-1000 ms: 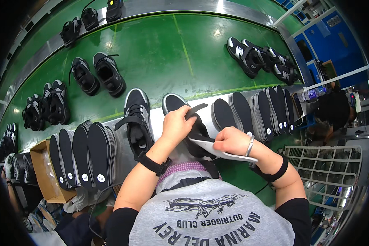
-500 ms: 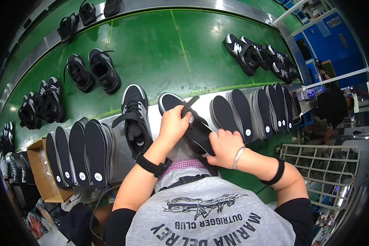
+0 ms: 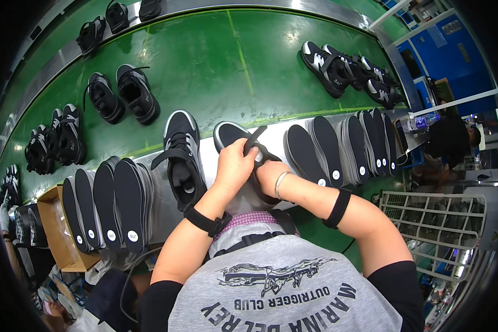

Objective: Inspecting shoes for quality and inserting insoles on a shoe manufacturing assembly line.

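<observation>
A black sneaker with a silver toe edge lies in front of me, toe pointing away, on the metal ledge. My left hand grips the sneaker at its tongue and strap, fingers closed there. My right hand reaches down into the shoe's opening; its fingers are hidden inside. The insole it held is out of sight now. Just left stands the matching sneaker, its strap hanging to the side and its opening toward me.
Stacks of black insoles line the ledge at left, and more insole stacks stand at right. Pairs of sneakers rest on the green belt. A cardboard box sits at left, a white wire rack at right.
My right hand has moved left and forward, from holding the insole at the shoe's heel to being inside the shoe. My left hand keeps its grip. The sneakers on the belt have shifted slightly.
</observation>
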### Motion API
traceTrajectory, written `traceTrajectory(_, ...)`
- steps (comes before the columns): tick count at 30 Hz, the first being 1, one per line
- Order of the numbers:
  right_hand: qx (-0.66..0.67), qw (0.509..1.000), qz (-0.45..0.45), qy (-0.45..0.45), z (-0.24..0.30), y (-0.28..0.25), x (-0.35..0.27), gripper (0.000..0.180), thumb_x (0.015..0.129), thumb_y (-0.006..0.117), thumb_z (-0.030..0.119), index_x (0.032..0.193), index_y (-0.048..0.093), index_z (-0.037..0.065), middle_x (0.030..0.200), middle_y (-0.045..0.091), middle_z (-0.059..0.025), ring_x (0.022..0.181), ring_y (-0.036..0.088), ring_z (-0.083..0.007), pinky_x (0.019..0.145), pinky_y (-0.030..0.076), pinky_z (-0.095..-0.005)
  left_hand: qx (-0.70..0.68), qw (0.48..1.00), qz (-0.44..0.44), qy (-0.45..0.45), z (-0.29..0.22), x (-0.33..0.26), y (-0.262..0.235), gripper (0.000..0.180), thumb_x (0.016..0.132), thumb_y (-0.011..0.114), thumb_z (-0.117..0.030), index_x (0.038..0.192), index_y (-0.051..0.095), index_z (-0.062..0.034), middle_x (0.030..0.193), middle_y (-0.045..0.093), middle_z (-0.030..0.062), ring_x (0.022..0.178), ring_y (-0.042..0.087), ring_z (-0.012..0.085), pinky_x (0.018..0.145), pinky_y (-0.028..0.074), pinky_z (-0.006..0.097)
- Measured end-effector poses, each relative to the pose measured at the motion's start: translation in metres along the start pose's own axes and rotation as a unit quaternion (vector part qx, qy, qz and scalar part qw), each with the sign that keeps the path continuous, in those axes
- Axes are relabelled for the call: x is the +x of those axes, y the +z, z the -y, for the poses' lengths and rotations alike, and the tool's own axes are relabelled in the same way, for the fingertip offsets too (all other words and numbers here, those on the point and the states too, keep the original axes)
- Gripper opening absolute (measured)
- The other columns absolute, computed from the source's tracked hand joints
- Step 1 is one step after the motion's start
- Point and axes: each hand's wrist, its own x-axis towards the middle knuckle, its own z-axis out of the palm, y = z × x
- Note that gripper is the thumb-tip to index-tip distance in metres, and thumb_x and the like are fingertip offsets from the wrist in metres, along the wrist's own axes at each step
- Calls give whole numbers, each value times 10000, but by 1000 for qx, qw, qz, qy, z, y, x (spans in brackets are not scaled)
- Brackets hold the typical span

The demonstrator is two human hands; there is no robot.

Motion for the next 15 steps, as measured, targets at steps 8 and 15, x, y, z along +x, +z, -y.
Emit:
traceTrajectory(8,147,977,5,157,2,13,15,188,714,543,101,871,632,45,871,630,-107,837,610,-237,703,484,-322,15,1000,6,3,-3,0,0,171,761,552,-128,829,562,28,657,576,128,596,538,167,577,419,295)
traceTrajectory(15,-144,981,112,-62,-12,-6,-17,217,741,489,154,869,631,53,860,630,-130,837,608,-249,716,467,-347,38,999,-2,33,-4,-2,3,170,771,548,-130,855,565,17,665,579,157,592,563,206,562,420,303)
